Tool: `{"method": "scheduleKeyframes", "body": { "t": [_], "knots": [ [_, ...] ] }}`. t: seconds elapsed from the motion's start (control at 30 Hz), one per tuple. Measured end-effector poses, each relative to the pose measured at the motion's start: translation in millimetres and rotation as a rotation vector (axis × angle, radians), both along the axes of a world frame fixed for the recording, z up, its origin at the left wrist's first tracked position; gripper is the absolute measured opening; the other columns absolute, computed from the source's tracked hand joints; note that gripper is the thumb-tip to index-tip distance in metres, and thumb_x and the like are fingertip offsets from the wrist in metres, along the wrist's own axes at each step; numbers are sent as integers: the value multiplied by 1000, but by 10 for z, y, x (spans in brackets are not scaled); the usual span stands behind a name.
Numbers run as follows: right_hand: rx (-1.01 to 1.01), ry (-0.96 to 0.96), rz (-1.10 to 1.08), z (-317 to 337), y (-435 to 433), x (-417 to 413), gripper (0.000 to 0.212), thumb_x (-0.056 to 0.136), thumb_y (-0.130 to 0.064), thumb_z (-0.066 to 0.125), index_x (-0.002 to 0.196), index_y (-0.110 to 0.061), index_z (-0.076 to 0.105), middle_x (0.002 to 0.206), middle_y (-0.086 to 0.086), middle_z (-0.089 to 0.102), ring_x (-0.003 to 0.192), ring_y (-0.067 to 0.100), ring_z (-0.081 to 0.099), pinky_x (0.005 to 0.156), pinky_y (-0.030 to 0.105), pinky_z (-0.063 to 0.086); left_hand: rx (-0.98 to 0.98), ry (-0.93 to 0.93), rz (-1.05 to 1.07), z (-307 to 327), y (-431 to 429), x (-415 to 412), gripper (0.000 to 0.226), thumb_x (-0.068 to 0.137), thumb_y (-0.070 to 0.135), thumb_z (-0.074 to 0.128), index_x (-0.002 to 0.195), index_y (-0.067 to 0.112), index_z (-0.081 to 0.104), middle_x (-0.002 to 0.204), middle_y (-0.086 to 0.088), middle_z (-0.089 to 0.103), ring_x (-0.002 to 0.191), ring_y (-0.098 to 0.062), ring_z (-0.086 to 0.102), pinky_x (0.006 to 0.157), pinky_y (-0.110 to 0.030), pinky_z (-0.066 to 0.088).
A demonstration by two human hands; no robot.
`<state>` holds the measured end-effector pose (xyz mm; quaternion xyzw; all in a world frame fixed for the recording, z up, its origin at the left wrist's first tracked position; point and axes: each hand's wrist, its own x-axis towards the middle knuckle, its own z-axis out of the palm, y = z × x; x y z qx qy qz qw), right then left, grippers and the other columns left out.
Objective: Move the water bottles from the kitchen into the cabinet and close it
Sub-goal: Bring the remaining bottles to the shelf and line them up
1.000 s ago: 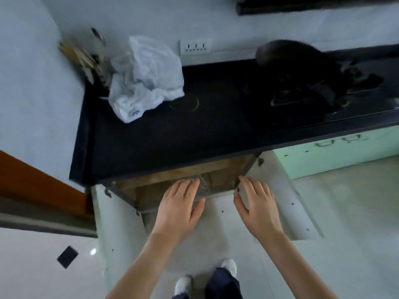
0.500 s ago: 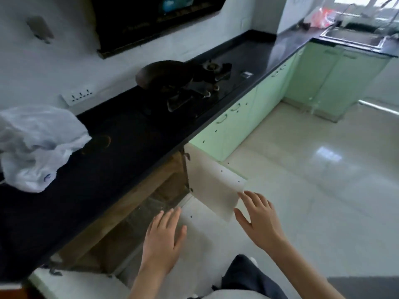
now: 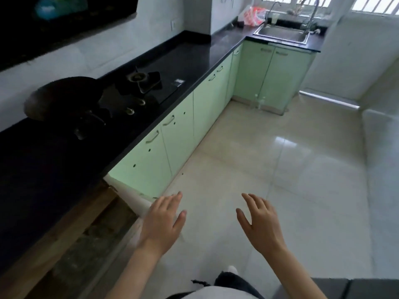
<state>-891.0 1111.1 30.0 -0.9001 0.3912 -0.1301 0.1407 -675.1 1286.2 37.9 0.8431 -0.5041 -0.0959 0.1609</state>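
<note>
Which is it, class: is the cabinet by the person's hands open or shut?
Open: the cabinet has its pale door swung outward, baring the brown inside.

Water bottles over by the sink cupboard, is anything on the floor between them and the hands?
Nothing visible. Only bare floor lies between the left hand, the right hand and the water bottles, which stand far off against the green sink cupboard.
</note>
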Motion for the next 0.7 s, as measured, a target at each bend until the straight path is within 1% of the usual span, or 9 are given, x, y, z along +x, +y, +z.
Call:
{"method": "scheduleKeyframes", "body": {
  "t": [0.1, 0.17, 0.33, 0.43, 0.57, 0.63, 0.7],
  "knots": [
    [5, 22, -60, -2, -620, -281, 57, 93, -50, 39, 128, -10, 61, 119, 8, 67, 111, 32, 60, 90, 45, 51, -33, -2, -82, -16, -784, -262, 56, 96, 45, 34, 134, 11, 57, 127, -5, 65, 117, -25, 59, 103, -40, 46],
    [7, 13, -112, 57, -1021, -412, 57, 93, -49, 39, 128, -10, 61, 118, 9, 67, 109, 33, 61, 89, 45, 51, -58, 6, -130, 35, -1277, -355, 54, 95, 44, 36, 132, 10, 58, 123, -6, 66, 114, -25, 61, 100, -40, 48],
    [-61, -77, -214, 263, -1946, -456, 55, 93, -45, 42, 125, -6, 63, 116, 11, 68, 107, 33, 62, 88, 45, 52, -141, -31, -193, 261, -2401, -229, 52, 95, 42, 38, 129, 10, 60, 117, -7, 67, 108, -26, 62, 94, -40, 51],
    [-69, -89, -254, 221, -2437, -343, 55, 93, -45, 41, 125, -6, 63, 115, 11, 68, 107, 32, 62, 89, 46, 52, -142, -41, -224, 237, -3027, -27, 51, 94, 40, 40, 128, 8, 61, 113, -7, 68, 105, -26, 63, 88, -38, 52],
    [-27, -43, -291, -30, -3067, -50, 55, 92, -46, 40, 124, -7, 64, 114, 9, 69, 104, 31, 63, 86, 44, 52, -111, -28, -266, -3, -3800, 261, 52, 93, 41, 40, 127, 9, 62, 112, -6, 69, 104, -27, 64, 85, -38, 54],
    [-3, -16, -309, -136, -3421, 166, 55, 92, -46, 40, 124, -8, 64, 113, 8, 70, 102, 30, 64, 84, 43, 53, -94, -13, -289, -133, -4210, 461, 53, 93, 42, 39, 127, 10, 62, 114, -6, 69, 106, -28, 64, 86, -39, 54],
    [27, -2, -341, -164, -3817, 425, 55, 92, -47, 38, 124, -9, 63, 113, 7, 70, 101, 29, 65, 83, 42, 52, -68, 9, -317, -185, -4670, 722, 55, 93, 45, 37, 131, 11, 60, 120, -6, 68, 113, -29, 62, 92, -41, 52]
  ]
}}
